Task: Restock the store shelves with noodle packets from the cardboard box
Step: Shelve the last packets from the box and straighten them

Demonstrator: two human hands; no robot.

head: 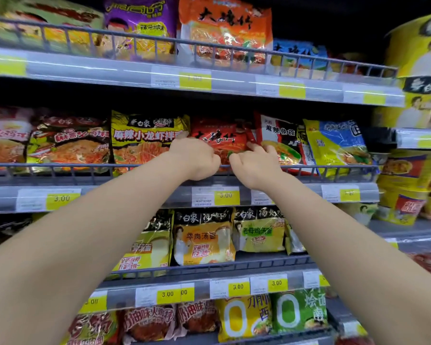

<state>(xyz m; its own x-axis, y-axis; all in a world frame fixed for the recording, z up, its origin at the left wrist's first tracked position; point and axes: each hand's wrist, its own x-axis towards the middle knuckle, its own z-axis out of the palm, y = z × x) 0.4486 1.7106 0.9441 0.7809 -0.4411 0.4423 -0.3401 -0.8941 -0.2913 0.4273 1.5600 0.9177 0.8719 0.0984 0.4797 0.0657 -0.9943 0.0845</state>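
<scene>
Bare forearms come in from both lower corners, cut off by the frame's edge, and hide parts of the packets and price labels on the lower shelves. Both arms stretch up and forward, nearly straight, and the hands meet close together just above the wire rail (60,167) of the middle shelf (0,196). The left hand (197,158) shows its back, knuckles up, fingers curled onto the lower left of a red noodle packet (218,136), holding it; its fingertips are out of sight. The right hand (255,165) sits at the packet's lower right corner with bent fingers and one fingertip against the red edge; whether it pinches or only touches cannot be told. The packet stands upright behind the rail, its bottom hidden by both hands, between a yellow-and-black packet (147,135) on its left and a white-and-red packet (280,138) on its right. Farther up, the top shelf's packets are blurred and cropped.
</scene>
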